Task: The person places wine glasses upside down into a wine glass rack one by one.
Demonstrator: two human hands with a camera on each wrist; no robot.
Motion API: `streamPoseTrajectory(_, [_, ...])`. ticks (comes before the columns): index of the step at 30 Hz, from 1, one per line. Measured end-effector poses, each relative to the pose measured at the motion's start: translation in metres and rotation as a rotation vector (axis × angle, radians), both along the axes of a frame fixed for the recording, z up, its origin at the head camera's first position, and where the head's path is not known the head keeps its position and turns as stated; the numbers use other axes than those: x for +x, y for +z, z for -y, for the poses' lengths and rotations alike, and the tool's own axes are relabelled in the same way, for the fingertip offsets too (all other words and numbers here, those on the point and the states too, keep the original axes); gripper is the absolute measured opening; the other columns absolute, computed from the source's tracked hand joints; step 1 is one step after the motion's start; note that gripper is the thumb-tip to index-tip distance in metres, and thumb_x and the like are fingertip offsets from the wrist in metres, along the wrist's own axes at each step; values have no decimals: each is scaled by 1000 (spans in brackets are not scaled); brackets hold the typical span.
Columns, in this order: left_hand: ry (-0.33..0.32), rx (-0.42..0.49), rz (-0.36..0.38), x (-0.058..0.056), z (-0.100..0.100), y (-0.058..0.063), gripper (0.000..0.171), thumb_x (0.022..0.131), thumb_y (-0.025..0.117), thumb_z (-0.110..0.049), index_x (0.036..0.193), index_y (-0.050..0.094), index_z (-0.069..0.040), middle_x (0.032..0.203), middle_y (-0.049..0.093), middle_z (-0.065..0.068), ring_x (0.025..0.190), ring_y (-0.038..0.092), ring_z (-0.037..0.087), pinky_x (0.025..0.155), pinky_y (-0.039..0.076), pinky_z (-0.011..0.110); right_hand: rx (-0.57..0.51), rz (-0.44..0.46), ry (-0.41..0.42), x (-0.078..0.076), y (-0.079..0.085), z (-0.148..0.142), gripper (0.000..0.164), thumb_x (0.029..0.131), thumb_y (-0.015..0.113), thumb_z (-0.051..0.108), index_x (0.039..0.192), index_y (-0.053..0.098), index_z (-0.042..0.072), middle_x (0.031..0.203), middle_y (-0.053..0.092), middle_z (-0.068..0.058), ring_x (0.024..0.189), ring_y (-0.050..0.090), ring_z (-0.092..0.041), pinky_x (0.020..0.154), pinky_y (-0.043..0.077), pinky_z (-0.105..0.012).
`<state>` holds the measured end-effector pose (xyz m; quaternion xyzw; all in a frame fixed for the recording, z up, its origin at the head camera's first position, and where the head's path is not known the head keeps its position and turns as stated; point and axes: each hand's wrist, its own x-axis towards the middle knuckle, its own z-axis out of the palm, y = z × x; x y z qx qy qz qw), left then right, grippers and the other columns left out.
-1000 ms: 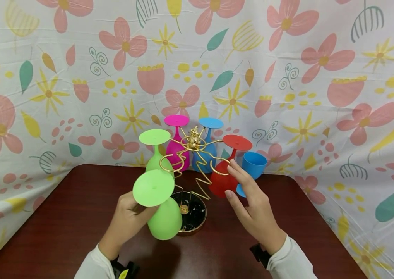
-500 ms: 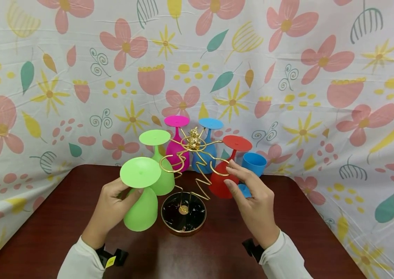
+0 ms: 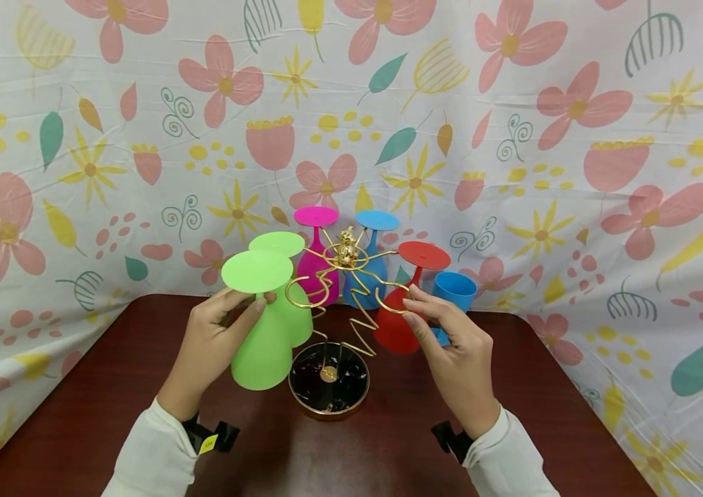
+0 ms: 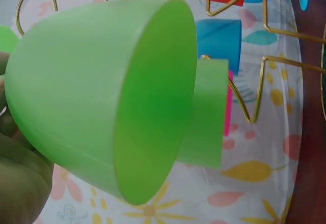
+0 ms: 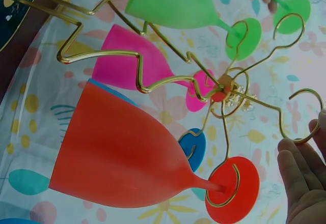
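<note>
My left hand (image 3: 211, 338) grips an upside-down green goblet (image 3: 262, 352) by its stem, left of a gold wire rack (image 3: 347, 250). In the left wrist view, the bowl's open rim faces the camera. This goblet is apart from the rack and partly covers another green goblet (image 3: 298, 310) hanging there. My right hand (image 3: 457, 352) pinches an empty curved hook (image 5: 307, 90) between thumb and fingers. Pink (image 3: 316, 216), blue (image 3: 377, 220) and red (image 3: 424, 255) goblets also hang upside down from the rack.
The rack's round black base (image 3: 329, 386) stands on a dark wooden table (image 3: 140, 359). Another blue goblet (image 3: 454, 290) stands upright behind my right hand, partly hidden. A floral cloth (image 3: 351, 103) hangs behind the table.
The held green goblet moved left, then up and slightly right, and is now more upright beside the rack. My right hand shifted slightly and stays at the front right hook.
</note>
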<state>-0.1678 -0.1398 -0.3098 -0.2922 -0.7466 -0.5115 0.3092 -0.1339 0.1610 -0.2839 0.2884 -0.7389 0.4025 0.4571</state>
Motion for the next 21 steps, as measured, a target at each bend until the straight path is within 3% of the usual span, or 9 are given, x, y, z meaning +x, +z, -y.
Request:
streamPoseTrajectory(8, [46, -56, 119, -6, -18, 11, 23, 93, 56, -29, 114, 65, -26, 105, 64, -10, 90, 59, 3, 70, 50, 18, 9, 13, 1, 1, 2, -1, 36, 75, 72, -5, 108, 70, 8, 113, 67, -14, 107, 64, -18, 86, 48, -14])
streamPoseTrajectory(15, [63, -102, 147, -11, -32, 13, 33, 92, 58, -34, 123, 62, -23, 119, 63, -4, 105, 60, 8, 82, 52, 31, 13, 24, -8, 2, 2, -1, 36, 75, 72, -4, 108, 70, 8, 114, 67, -13, 106, 64, -17, 85, 48, -13])
streamPoseTrajectory(21, [23, -108, 142, -15, -40, 8, 25, 91, 60, -30, 114, 66, -24, 111, 66, -6, 104, 59, 8, 81, 52, 28, 18, 30, -17, 3, 3, -1, 35, 75, 72, -4, 108, 70, 8, 114, 67, -11, 106, 65, -16, 85, 48, -13])
